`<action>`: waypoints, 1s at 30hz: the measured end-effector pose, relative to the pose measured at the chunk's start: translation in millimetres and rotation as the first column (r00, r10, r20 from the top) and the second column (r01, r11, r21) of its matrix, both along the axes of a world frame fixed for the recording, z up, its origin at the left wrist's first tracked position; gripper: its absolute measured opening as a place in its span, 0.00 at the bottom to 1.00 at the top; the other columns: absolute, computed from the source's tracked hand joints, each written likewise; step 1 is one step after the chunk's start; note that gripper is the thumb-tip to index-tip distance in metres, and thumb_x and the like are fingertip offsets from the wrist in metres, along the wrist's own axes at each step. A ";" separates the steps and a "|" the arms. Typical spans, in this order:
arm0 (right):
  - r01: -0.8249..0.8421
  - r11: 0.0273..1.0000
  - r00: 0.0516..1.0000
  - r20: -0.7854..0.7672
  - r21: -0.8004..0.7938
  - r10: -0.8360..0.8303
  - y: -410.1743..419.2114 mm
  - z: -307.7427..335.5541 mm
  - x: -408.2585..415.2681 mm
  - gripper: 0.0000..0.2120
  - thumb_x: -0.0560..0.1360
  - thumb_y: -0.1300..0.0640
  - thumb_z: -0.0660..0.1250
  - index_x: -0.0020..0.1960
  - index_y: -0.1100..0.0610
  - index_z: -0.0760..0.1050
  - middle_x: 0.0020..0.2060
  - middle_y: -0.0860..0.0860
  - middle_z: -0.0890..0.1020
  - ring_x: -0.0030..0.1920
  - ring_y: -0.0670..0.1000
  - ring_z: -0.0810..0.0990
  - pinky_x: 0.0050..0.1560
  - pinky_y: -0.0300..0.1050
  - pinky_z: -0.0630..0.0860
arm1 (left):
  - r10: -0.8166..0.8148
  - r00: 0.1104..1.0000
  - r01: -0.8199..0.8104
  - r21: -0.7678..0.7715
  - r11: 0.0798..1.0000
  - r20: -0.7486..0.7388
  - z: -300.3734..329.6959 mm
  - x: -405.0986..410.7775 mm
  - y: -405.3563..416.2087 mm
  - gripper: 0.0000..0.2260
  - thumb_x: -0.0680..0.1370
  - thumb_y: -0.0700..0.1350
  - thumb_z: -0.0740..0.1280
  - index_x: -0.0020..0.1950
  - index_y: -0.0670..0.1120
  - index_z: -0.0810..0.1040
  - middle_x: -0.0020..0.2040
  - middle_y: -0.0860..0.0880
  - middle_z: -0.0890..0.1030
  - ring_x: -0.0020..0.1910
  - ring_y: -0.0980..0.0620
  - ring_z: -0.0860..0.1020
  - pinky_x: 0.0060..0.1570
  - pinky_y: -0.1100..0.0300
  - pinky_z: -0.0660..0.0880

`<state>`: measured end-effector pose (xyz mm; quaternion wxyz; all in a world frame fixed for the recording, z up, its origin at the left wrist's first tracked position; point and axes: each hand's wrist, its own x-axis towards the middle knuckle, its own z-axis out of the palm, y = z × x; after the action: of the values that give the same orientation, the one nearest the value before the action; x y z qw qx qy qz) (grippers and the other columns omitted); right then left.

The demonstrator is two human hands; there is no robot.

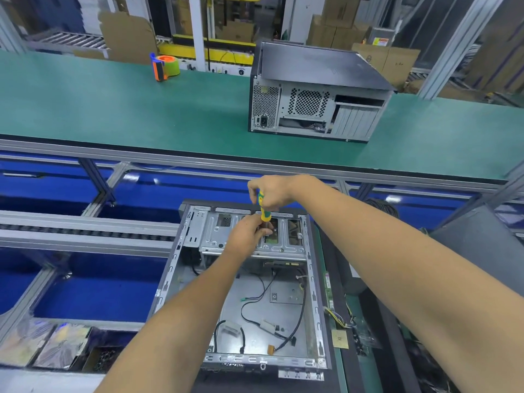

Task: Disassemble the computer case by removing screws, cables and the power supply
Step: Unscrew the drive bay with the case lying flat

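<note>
An open computer case [173,268] lies flat in front of me with its side panel off. Loose black cables [255,304] trail across its bare metal floor. At its far end sits a silver drive cage [211,236]. A yellow-green screwdriver [263,205] stands upright over that cage. My right hand [272,191] grips the top of its handle. My left hand [248,235] holds the lower handle and shaft, hiding the tip and whatever it touches.
A second closed computer case [317,92] stands on the green conveyor belt [113,109] behind. An orange and green tape dispenser [166,66] sits at the belt's far left. Circuit boards and wires [340,321] lie right of the open case. Bagged drives [59,347] fill a bin at lower left.
</note>
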<state>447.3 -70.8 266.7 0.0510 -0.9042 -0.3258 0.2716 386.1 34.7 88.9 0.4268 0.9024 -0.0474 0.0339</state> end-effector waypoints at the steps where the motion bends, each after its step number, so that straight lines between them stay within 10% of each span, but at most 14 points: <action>1: 0.011 0.999 0.998 0.067 -0.040 -0.008 0.0 -0.8 0.9 0.07 0.76 0.57 0.67 0.52 0.55 0.72 0.42 0.50 0.76 0.40 0.51 0.73 0.36 0.46 0.67 | 0.001 1.000 -0.001 0.008 1.000 -0.001 -0.4 0.1 -0.2 0.03 0.79 0.41 0.71 0.52 0.45 0.82 0.47 0.49 0.82 0.50 0.47 0.78 0.51 0.49 0.75; 4: 0.058 0.993 0.964 0.263 -0.102 -0.029 -0.7 -1.6 3.1 0.10 0.81 0.46 0.58 0.49 0.52 0.69 0.41 0.50 0.74 0.46 0.55 0.74 0.38 0.49 0.64 | 0.005 1.000 -0.005 0.008 1.000 -0.011 -1.1 1.1 -0.2 0.04 0.79 0.42 0.72 0.53 0.47 0.81 0.49 0.49 0.82 0.51 0.48 0.78 0.52 0.50 0.76; 15: -0.072 0.996 0.991 0.118 0.057 0.065 -9.0 -2.0 2.7 0.11 0.73 0.68 0.62 0.48 0.56 0.79 0.44 0.50 0.77 0.45 0.56 0.75 0.38 0.47 0.71 | 0.014 0.998 -0.018 -0.074 0.997 -0.055 -1.6 2.0 0.7 0.09 0.80 0.40 0.70 0.59 0.47 0.83 0.51 0.51 0.85 0.53 0.51 0.81 0.55 0.53 0.77; 21: -0.050 0.977 0.902 0.410 -0.208 0.134 -6.4 -3.2 2.7 0.10 0.84 0.49 0.51 0.52 0.54 0.65 0.36 0.51 0.69 0.42 0.58 0.72 0.41 0.51 0.66 | 0.022 0.998 -0.024 -0.033 0.999 -0.051 -1.9 2.2 -0.1 0.04 0.80 0.43 0.71 0.54 0.47 0.82 0.48 0.50 0.83 0.37 0.54 0.75 0.38 0.58 0.68; 30: -0.066 0.996 0.983 0.177 0.058 0.055 -10.7 -3.8 7.7 0.10 0.74 0.67 0.61 0.49 0.56 0.77 0.43 0.51 0.73 0.39 0.53 0.71 0.34 0.45 0.65 | 0.042 0.997 -0.048 -0.096 0.994 -0.068 -2.2 1.8 0.3 0.07 0.78 0.43 0.74 0.55 0.46 0.83 0.48 0.51 0.84 0.45 0.52 0.79 0.44 0.57 0.73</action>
<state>455.0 -81.5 263.0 0.0426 -0.9121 -0.3650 0.1818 387.9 35.0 86.7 0.4710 0.8819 -0.0113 0.0159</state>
